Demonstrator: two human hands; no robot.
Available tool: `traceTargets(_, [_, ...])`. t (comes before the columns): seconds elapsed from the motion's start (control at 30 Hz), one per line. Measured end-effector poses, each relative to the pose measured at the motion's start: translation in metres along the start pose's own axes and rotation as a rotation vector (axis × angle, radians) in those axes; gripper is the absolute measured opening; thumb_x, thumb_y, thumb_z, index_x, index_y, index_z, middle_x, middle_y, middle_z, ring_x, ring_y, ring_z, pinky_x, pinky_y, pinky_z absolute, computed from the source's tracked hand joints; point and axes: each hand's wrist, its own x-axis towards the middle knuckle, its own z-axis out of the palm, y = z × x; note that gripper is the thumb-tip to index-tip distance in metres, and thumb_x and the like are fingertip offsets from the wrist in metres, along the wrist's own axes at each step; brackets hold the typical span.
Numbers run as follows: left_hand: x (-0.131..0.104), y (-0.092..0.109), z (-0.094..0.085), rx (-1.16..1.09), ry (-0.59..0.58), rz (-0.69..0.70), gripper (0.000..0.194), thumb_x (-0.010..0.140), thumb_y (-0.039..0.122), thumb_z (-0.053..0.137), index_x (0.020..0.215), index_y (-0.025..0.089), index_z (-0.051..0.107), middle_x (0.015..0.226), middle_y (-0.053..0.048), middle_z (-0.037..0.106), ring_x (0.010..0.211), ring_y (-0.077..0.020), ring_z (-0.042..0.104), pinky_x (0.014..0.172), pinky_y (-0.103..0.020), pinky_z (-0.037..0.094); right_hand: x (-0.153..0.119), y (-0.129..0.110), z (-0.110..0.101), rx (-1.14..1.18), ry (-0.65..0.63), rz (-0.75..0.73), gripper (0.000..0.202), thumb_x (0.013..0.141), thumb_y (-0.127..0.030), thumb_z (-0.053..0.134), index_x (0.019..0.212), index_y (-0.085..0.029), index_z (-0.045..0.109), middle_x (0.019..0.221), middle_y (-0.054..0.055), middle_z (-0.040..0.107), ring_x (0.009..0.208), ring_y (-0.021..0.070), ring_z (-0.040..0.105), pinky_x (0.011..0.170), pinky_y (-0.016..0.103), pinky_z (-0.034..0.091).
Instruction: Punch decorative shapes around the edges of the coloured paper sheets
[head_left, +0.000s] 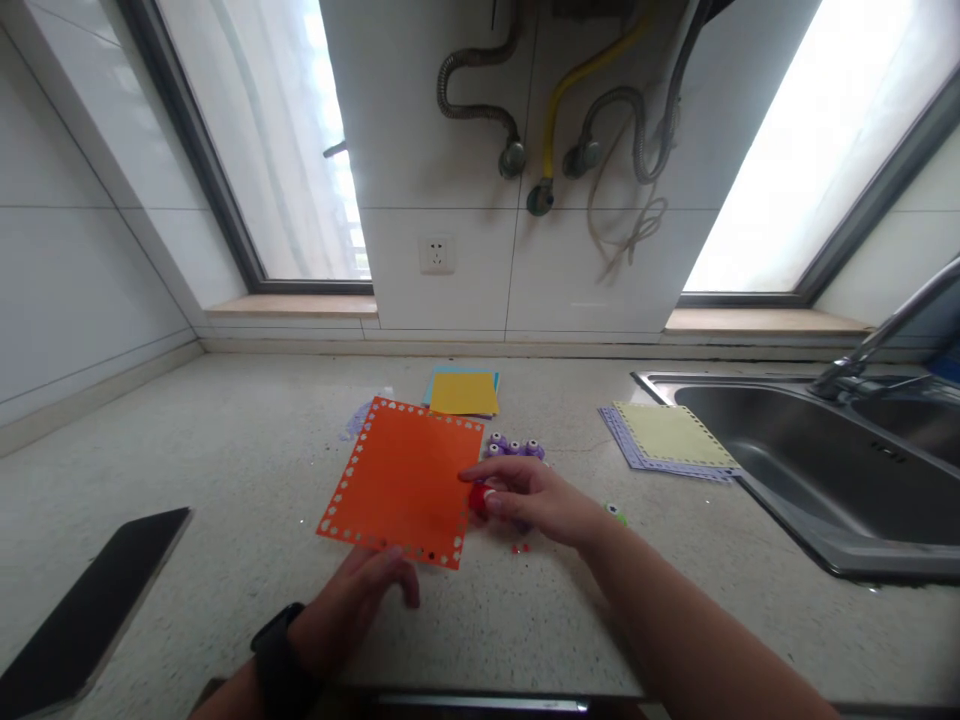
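Observation:
An orange sheet [409, 480] with small shapes punched along its edges is held up over the counter. My left hand [367, 585] grips its bottom edge, the thumb on top and the other fingers below. My right hand [532, 495] is at the sheet's right edge, its fingers wrapped round a small red punch [480, 497]. Several purple punches [514, 449] stand just behind my right hand. A green punch [616, 514] shows partly beside my right wrist. Tiny red bits [520, 549] lie on the counter in front of my right hand.
Yellow and blue sheets [465, 393] lie behind the orange one. Pale yellow and lilac punched sheets [671, 437] lie at the right, beside a steel sink [787, 470]. A dark flat object [97, 600] is at the left. Purple bits [358, 421] are scattered on the counter [247, 430].

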Motion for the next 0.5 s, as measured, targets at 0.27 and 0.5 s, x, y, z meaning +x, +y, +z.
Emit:
traceTargets(0.27, [0.008,0.028,-0.016,-0.392,-0.158,-0.134,0.045,0.090,0.051,0.055,0.099,0.013,0.078,0.092,-0.015,0.078,0.071,-0.0283,0.070,0.061,-0.044,0.059,-0.012,-0.010,-0.031,-0.052,-0.156,0.008,0.032,0.088,-0.030,0.074,0.118,-0.018,0.072,0.089,0.004,0.071,0.078,0.0122,0.068,0.077,0.030,0.055])
traceTargets(0.5, [0.009,0.025,-0.016,-0.225,-0.142,-0.219,0.033,0.081,0.026,0.079,0.113,0.018,0.076,0.115,-0.014,0.077,0.100,-0.0295,0.074,0.097,-0.045,0.054,-0.013,-0.009,-0.023,0.008,-0.254,0.133,0.029,0.088,-0.027,0.074,0.115,-0.017,0.072,0.088,0.004,0.074,0.082,0.0129,0.073,0.078,0.028,0.058])
